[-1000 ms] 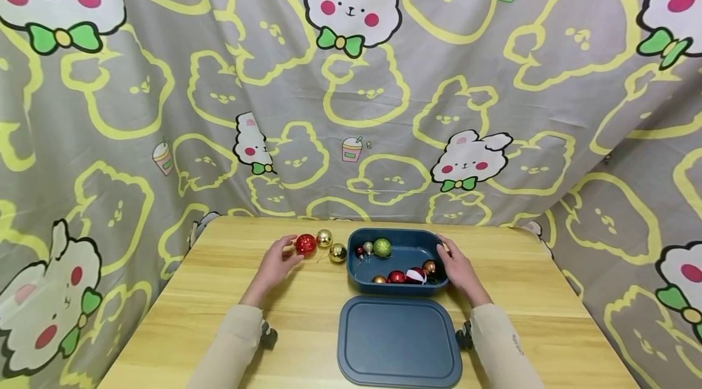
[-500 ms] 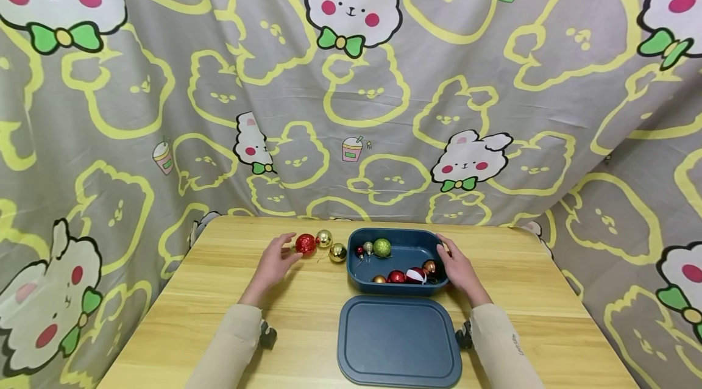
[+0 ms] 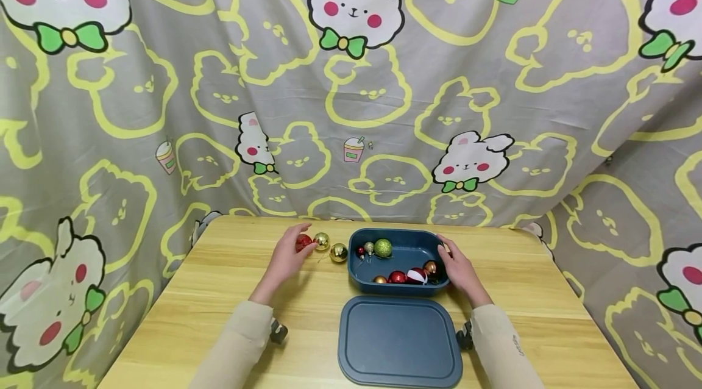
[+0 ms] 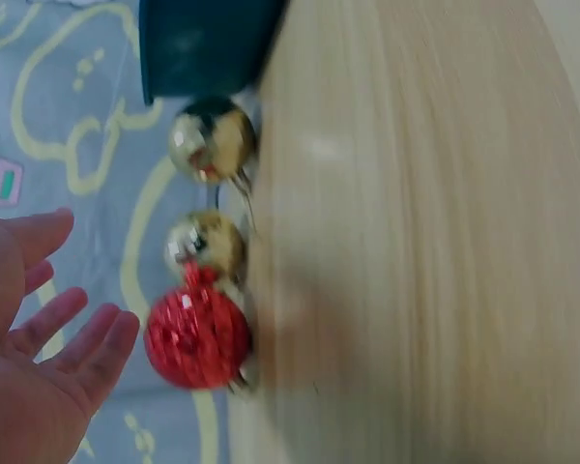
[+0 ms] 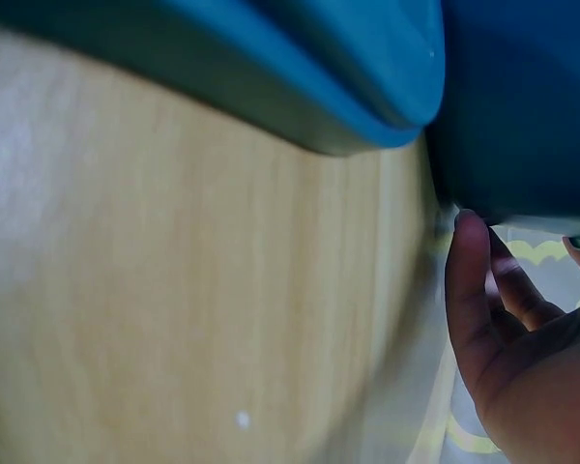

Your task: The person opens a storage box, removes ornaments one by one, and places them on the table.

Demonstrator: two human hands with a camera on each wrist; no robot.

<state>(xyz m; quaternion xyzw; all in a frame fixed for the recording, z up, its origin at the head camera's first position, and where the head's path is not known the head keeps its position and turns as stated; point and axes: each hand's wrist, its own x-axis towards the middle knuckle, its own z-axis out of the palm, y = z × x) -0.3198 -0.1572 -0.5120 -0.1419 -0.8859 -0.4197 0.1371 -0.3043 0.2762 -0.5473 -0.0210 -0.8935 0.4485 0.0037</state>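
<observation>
Reaching for the red bauble [image 4: 196,337] with my left hand [image 3: 289,256], fingers [image 4: 89,346] spread and holding nothing.
It sat on the surface [image 3: 230,291] against two gold baubles [image 3: 329,247]; a clumsy nudge could have rolled them off. My right hand [image 3: 459,268] cupped the blue box [image 3: 417,252].

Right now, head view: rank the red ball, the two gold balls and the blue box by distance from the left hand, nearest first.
1. Red ball: at the left hand's fingertips, partly hidden by them.
2. Gold ball: just right of the red one.
3. Second gold ball: further right, beside the box.
4. Blue box: farthest, at the right hand.
</observation>
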